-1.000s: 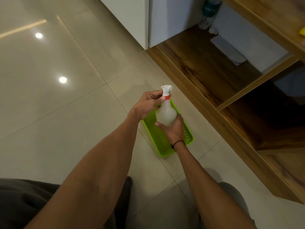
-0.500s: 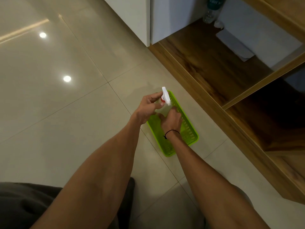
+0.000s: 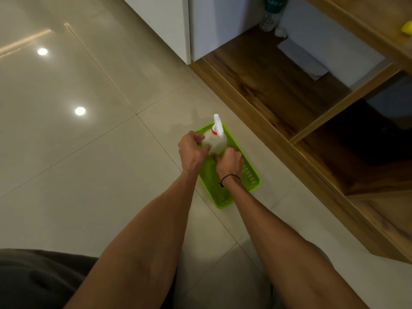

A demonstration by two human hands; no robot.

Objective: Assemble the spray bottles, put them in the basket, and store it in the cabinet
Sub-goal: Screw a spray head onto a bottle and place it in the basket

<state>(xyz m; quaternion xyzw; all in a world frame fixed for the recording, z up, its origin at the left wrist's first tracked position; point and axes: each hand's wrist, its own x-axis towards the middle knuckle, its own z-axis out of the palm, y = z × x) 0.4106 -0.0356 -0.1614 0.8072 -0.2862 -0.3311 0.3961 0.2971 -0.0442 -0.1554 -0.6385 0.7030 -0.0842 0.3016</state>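
A translucent white spray bottle (image 3: 215, 141) with a red collar and white trigger head stands in the far end of a lime-green plastic basket (image 3: 249, 175) on the tiled floor. My left hand (image 3: 193, 150) grips the bottle's left side. My right hand (image 3: 229, 162), with a black band at the wrist, holds the bottle's near lower side, inside the basket. The bottle's base is hidden behind my hands.
An open wooden cabinet (image 3: 278, 85) runs along the right, its low shelf holding a water bottle (image 3: 270, 14) and a white paper (image 3: 303, 60). A white cabinet door (image 3: 165, 21) stands at the top. My knees fill the bottom edge.
The bottle has come down from above the basket into its far end. My left hand slid from the trigger head down to the bottle's body.
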